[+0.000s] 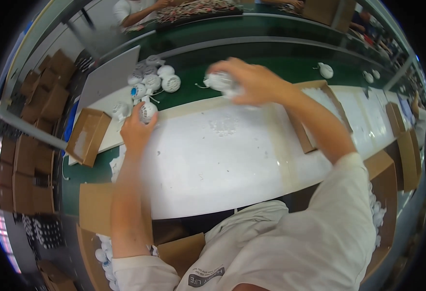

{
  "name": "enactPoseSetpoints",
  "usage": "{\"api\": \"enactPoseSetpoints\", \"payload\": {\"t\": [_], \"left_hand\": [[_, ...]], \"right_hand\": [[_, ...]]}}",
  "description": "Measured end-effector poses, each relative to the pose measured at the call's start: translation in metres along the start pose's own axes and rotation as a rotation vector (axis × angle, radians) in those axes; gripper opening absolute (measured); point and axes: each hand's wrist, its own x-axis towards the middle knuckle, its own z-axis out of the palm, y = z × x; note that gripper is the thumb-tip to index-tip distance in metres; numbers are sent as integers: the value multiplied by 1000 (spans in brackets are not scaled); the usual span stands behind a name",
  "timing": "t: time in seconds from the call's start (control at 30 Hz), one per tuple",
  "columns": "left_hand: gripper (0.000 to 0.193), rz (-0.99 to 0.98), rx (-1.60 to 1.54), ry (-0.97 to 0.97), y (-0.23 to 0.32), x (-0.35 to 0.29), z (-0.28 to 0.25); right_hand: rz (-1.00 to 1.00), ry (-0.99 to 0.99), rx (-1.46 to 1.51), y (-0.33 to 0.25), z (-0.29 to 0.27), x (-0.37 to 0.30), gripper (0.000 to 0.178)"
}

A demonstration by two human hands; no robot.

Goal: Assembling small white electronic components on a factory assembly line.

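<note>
My left hand [136, 130] is closed round a white, ball-shaped device [148, 113] with a perforated shell, at the near side of a pile of similar ones. The pile of white perforated balls [151, 80] sits at the far left; one shows a blue patch, and thin white cords stick out. My right hand [254, 83], smeared by motion, is raised over the far edge of the white work sheet [198, 160]. Its fingers curl round another white perforated ball [218, 81] with a short cord trailing left.
A shallow cardboard tray [92, 131] stands left, another cardboard tray [341, 109] under my right forearm. Open boxes of white parts [104, 257] flank me on both sides. A loose white ball [325, 71] lies on the green belt [281, 63]. People work across the line.
</note>
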Motion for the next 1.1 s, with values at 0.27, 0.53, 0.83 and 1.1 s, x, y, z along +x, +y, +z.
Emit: {"api": "enactPoseSetpoints", "payload": {"t": [0.27, 0.53, 0.83, 1.1], "left_hand": [[51, -64, -581, -8, -20, 22, 7], [50, -447, -1668, -329, 146, 78, -7], [49, -222, -2017, -1189, 560, -68, -36], [61, 680, -1307, -1497, 687, -344, -40]], "right_hand": [[879, 753, 38, 6, -81, -408, 75], [1811, 723, -546, -37, 45, -699, 72], [2007, 1075, -597, -70, 28, -594, 60], [1664, 1445, -818, -51, 5, -527, 52]]}}
